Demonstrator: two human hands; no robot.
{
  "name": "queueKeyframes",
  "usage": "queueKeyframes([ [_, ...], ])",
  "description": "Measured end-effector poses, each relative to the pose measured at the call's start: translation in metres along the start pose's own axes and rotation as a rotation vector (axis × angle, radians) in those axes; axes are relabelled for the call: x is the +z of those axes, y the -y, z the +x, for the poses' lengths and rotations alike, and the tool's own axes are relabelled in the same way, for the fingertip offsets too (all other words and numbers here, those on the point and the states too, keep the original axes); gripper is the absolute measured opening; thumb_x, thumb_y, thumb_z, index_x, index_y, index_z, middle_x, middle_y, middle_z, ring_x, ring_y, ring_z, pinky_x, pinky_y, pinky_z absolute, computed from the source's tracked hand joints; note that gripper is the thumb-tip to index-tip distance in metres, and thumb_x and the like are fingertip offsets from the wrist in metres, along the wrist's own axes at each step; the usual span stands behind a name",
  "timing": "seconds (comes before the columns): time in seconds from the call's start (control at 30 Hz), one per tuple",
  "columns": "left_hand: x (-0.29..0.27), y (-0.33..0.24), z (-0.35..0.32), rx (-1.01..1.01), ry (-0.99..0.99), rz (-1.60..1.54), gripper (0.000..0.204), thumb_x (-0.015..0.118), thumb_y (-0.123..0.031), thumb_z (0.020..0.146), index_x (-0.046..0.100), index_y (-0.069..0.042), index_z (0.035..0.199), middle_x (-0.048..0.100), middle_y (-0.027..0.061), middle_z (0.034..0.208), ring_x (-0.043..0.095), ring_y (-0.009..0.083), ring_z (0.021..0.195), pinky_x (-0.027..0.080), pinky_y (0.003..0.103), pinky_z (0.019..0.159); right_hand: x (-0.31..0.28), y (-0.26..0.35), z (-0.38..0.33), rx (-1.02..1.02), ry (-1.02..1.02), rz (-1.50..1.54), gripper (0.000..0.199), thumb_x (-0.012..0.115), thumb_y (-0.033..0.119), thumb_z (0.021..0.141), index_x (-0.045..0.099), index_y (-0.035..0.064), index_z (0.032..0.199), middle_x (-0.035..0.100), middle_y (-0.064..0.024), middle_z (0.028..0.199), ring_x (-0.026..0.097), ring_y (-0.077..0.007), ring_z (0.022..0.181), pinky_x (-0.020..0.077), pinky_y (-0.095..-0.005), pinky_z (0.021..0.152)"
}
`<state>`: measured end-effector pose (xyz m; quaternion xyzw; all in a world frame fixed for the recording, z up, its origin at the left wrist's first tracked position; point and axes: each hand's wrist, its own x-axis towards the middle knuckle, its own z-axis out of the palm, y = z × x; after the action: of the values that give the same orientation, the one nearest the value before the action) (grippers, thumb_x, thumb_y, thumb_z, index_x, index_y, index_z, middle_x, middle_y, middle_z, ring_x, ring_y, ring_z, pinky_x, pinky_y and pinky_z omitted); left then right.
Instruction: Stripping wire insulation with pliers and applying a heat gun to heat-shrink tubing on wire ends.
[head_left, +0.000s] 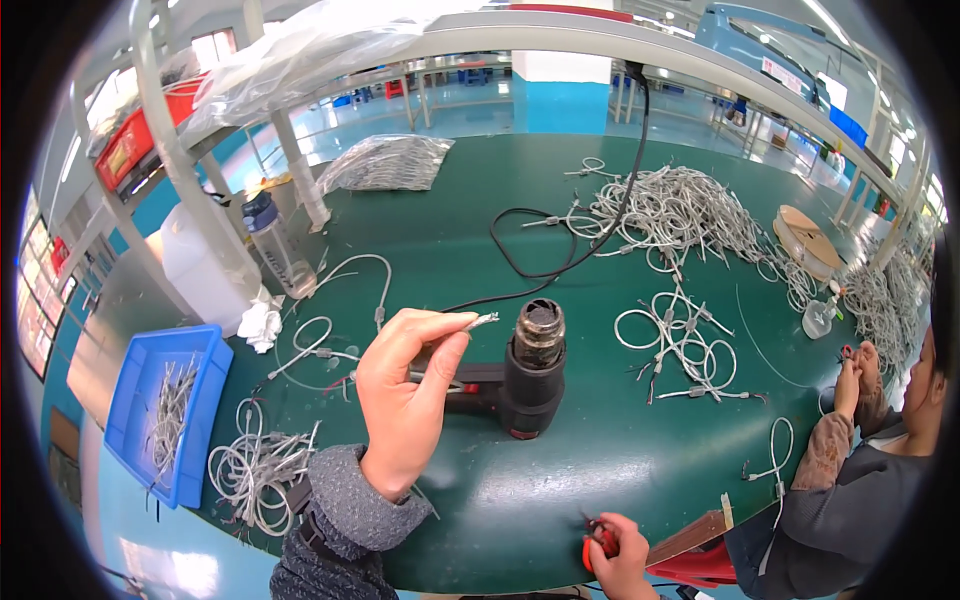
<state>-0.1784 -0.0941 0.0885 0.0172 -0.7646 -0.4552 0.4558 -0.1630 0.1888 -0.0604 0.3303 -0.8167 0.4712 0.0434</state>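
Note:
My left hand [405, 385] is raised over the bench, thumb and forefinger pinching a thin grey cable [484, 320]. Its silvery end pokes out past my fingertips, beside the nozzle of a black heat gun [535, 390] that stands upright with its nozzle up. Lower right, at the bench's front edge, my right hand [622, 562] is closed around red-handled pliers [598, 543]; their dark tips point away from me and are small and hard to make out. Below my left wrist a bit of cable shows on the green bench [560, 490].
A blue tray [215, 385] of short wires and a cable bundle [262, 470] lie left. Bottle [275, 245] and white jug [200, 265] stand behind. A large cable heap [680, 215], a spool [806, 240] and a black cord [625, 200] lie beyond. A co-worker's hands [855, 375] work at right.

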Motion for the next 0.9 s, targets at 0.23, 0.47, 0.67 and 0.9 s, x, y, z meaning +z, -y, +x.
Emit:
queueKeyframes([
  [0.23, -0.032, -0.030, -0.036, -0.245, -0.069, -0.225, 0.015, 0.056, -0.001, 0.089, 0.063, 0.005, 0.101, 0.059, 0.0065, 0.081, 0.057, 0.0111, 0.069, 0.045, 0.021, 0.061, 0.008, 0.000, 0.012, -0.112, 0.049, -0.326, 0.041, 0.064, -0.003, 0.067, 0.060, -0.0001, 0.108, 0.055, -0.0128, 0.102, 0.052, -0.0303, 0.093, 0.0393, -0.0411, 0.082],
  [0.47, -0.071, -0.059, -0.113, -0.514, -0.144, -0.259, 0.017, 0.048, -0.003, 0.094, 0.062, 0.001, 0.101, 0.057, 0.0046, 0.078, 0.050, 0.0072, 0.061, 0.039, 0.021, 0.052, 0.012, -0.003, 0.003, -0.120, 0.085, -0.326, 0.039, 0.064, 0.002, 0.071, 0.059, 0.0008, 0.110, 0.053, -0.0147, 0.109, 0.045, -0.0342, 0.105, 0.0322, -0.0462, 0.089],
  [0.67, -0.186, -0.053, -0.110, -0.090, -0.191, 0.961, 0.016, 0.045, -0.005, 0.092, 0.059, -0.002, 0.100, 0.054, 0.0140, 0.084, 0.054, 0.0306, 0.080, 0.042, 0.038, 0.071, 0.012, 0.000, -0.001, -0.064, 0.025, -0.376, 0.039, 0.062, 0.002, 0.072, 0.059, 0.0015, 0.110, 0.054, -0.0153, 0.109, 0.046, -0.0345, 0.105, 0.0335, -0.0431, 0.091],
  [0.9, -0.279, 0.068, -0.134, -0.163, 0.192, 1.231, 0.016, 0.053, -0.003, 0.086, 0.059, 0.000, 0.101, 0.057, 0.0166, 0.095, 0.052, 0.0352, 0.094, 0.042, 0.040, 0.082, 0.010, 0.004, 0.015, -0.153, -0.004, -0.294, 0.034, 0.067, 0.003, 0.070, 0.060, 0.0036, 0.104, 0.055, -0.0127, 0.103, 0.050, -0.0333, 0.100, 0.0385, -0.0439, 0.086],
])
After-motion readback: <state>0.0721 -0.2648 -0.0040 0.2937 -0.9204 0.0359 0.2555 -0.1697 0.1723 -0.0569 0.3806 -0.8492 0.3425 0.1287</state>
